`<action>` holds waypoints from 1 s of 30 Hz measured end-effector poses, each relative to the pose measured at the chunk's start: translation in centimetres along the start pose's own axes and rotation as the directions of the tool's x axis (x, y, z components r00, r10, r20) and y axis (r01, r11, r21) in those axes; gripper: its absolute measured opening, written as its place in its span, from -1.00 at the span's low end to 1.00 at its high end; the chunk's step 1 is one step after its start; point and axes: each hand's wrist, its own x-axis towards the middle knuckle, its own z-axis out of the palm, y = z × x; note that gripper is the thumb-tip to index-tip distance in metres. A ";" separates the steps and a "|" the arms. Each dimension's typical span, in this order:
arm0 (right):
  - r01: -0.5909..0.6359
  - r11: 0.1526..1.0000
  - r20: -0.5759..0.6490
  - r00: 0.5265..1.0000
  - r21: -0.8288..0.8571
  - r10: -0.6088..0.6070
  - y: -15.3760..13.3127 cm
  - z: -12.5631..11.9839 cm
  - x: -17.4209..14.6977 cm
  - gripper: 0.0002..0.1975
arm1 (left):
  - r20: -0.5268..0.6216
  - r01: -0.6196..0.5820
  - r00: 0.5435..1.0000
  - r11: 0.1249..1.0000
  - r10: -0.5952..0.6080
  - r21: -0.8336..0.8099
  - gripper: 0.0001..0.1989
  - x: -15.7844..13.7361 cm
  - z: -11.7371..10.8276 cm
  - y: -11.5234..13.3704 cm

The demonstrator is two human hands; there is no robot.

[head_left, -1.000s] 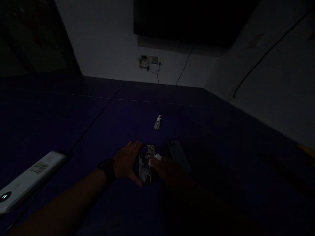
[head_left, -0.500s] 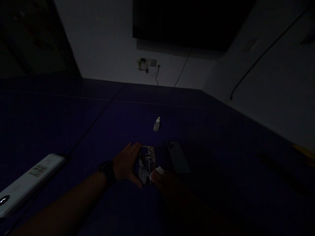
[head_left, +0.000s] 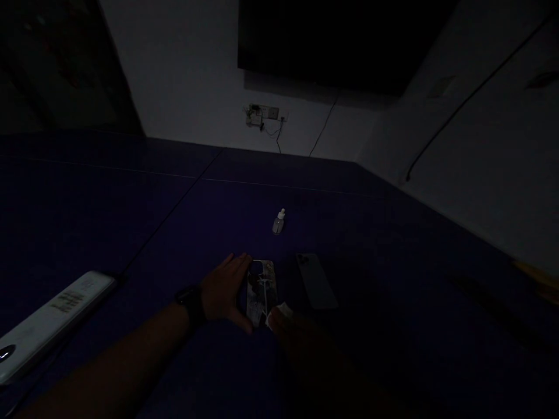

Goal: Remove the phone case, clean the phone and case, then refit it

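Note:
A patterned phone case (head_left: 262, 294) with a large camera cutout lies flat on the dark blue surface. Along its left edge rests my left hand (head_left: 225, 291), fingers stretched out and thumb spread apart, touching the case near its upper and lower left corners. My right hand (head_left: 290, 331), mostly lost in shadow, pinches a folded white tissue (head_left: 285, 309) against the case's lower right corner. Just right of the case, a dark phone (head_left: 317, 280) lies with its camera side up. Beyond them stands a small clear dropper bottle (head_left: 278, 223) with a white top.
At the left lies a long white device (head_left: 56, 320) with a cable. A seam crosses the blue surface (head_left: 174, 233). Sockets with wires (head_left: 264, 113) are on the far wall below a dark screen (head_left: 332, 46). Something yellow (head_left: 535, 276) sits at the right edge. The room is dim.
My right hand and the tissue have shifted slightly down at the case's lower right corner. My left hand stays in place on the case. The picture is a little darker.

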 end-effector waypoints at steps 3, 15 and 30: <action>-0.001 1.000 -0.012 1.000 -0.023 0.000 0.0 0.1 0.4 -0.44 | -0.010 -0.010 1.000 1.000 0.010 -0.005 0.45 0.0 0.2 -0.1; 0.120 0.991 0.102 0.987 0.052 -0.125 1.7 -2.2 2.2 -0.46 | -0.010 -0.010 1.000 1.000 0.010 -0.010 0.43 -0.1 0.0 -0.1; 0.063 0.998 0.100 0.993 0.005 -0.063 2.7 -0.2 4.6 -0.46 | 0.002 -0.008 1.000 1.000 0.008 -0.019 0.42 0.0 0.0 -0.1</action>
